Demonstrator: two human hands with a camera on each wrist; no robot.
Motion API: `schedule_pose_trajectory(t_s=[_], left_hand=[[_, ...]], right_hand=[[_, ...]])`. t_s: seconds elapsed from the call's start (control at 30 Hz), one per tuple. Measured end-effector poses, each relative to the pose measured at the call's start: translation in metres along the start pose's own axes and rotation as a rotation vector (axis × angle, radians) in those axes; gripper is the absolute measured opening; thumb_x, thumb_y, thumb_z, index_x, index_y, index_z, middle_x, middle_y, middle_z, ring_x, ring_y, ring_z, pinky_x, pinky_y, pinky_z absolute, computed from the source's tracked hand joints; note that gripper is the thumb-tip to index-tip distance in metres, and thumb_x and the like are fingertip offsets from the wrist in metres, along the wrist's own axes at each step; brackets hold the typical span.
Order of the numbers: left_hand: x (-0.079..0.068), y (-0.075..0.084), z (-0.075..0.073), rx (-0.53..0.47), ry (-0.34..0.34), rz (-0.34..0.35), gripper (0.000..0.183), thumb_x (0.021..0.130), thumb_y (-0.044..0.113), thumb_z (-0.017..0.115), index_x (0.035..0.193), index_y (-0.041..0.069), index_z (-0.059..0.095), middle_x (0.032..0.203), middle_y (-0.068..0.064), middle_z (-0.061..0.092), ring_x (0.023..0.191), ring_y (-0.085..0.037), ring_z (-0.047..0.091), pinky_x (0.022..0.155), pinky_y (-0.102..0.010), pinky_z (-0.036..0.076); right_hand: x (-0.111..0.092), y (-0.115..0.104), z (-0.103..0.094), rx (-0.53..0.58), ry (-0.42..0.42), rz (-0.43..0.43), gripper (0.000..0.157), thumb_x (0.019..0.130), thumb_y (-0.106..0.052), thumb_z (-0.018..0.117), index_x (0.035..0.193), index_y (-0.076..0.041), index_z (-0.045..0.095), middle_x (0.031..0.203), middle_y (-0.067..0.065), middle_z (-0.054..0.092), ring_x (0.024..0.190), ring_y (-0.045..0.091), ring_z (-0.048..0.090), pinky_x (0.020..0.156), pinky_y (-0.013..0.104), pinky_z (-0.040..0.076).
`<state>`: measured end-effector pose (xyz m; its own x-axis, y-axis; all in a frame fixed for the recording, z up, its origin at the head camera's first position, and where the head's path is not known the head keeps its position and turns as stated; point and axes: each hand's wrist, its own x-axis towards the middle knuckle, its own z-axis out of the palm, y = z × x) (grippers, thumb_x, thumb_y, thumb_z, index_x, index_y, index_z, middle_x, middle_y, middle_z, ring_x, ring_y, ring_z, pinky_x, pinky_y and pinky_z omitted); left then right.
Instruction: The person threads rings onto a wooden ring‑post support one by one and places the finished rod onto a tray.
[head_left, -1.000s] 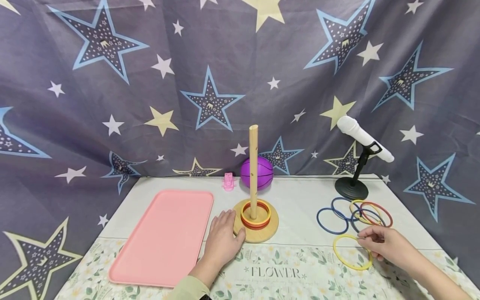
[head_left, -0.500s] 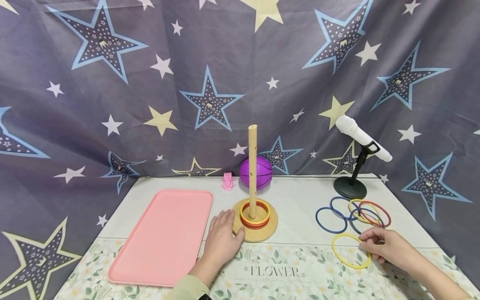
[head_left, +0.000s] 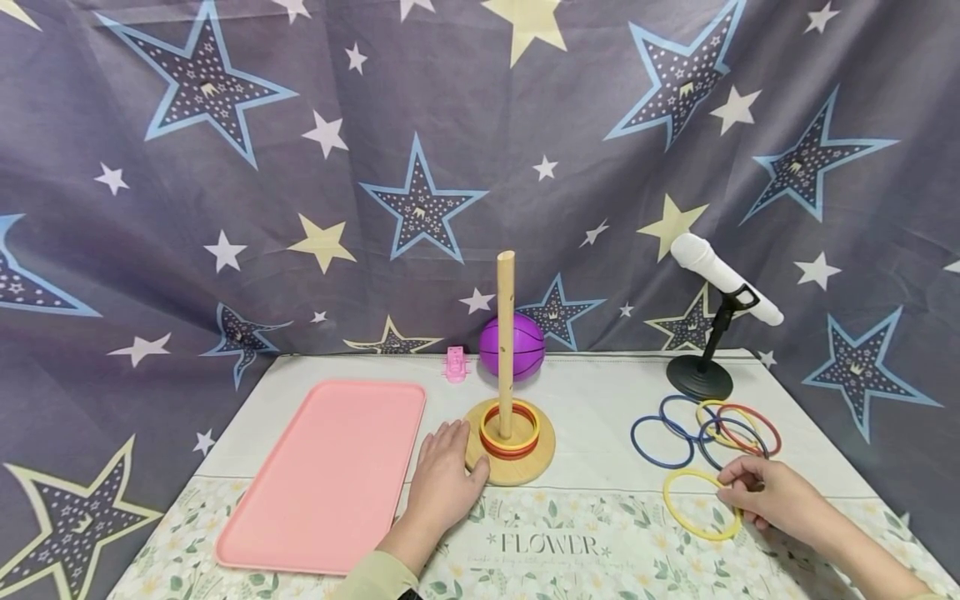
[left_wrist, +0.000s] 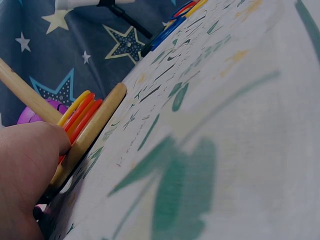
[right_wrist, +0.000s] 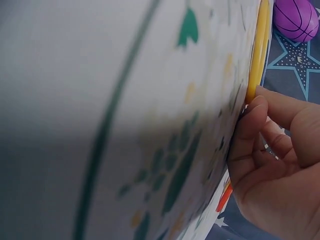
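Observation:
Low over the cloth at the right, my right hand (head_left: pixel 776 498) pinches the edge of a yellow ring (head_left: pixel 678 515) between thumb and fingers; the right wrist view shows the same yellow ring (right_wrist: pixel 258 50) at the fingertips. My left hand (head_left: pixel 444 482) rests at the left edge of a round wooden base (head_left: pixel 546 454), fingers fairly straight, the thumb on its near side. From that base rises an upright wooden post (head_left: pixel 506 333). Several red and yellow rings (left_wrist: pixel 82 112) lie stacked around the post's foot.
Behind the right hand lie blue rings (head_left: pixel 652 461), a red ring (head_left: pixel 777 433) and others, overlapping. A white microphone (head_left: pixel 727 271) on a black stand is behind them. A pink tray (head_left: pixel 330 475) lies left; a purple ball (head_left: pixel 528 346) and small pink toy (head_left: pixel 456 364) sit at the back.

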<state>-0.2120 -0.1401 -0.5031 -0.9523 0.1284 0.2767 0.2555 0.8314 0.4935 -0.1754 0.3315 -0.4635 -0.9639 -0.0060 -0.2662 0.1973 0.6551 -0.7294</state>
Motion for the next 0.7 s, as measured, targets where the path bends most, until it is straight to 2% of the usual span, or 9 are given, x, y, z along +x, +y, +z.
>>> schedule_pose_trajectory(t_s=[0.4,0.7], left_hand=[[-0.0004,0.0021,-0.0015,-0.008,-0.004,-0.006,0.068,0.102,0.029,0.069,0.155,-0.011,0.054,0.16,-0.031,0.053,0.155,-0.05,0.042,0.132,-0.064,0.023],[-0.0017,0.0014,-0.0011,-0.009,-0.013,-0.007,0.068,0.102,0.03,0.069,0.155,-0.011,0.054,0.16,-0.031,0.052,0.156,-0.05,0.041,0.132,-0.065,0.023]], right_hand=[[-0.0014,-0.0008,0.0016,-0.035,0.006,-0.008,0.011,0.103,-0.012,0.077,0.102,-0.003,0.071,0.076,0.006,0.063,0.066,0.022,0.06,0.056,0.032,0.055],[-0.0021,-0.0025,0.004,-0.09,0.03,-0.006,0.011,0.102,-0.012,0.077,0.095,-0.005,0.071,0.072,0.005,0.062,0.065,0.021,0.06,0.055,0.032,0.055]])
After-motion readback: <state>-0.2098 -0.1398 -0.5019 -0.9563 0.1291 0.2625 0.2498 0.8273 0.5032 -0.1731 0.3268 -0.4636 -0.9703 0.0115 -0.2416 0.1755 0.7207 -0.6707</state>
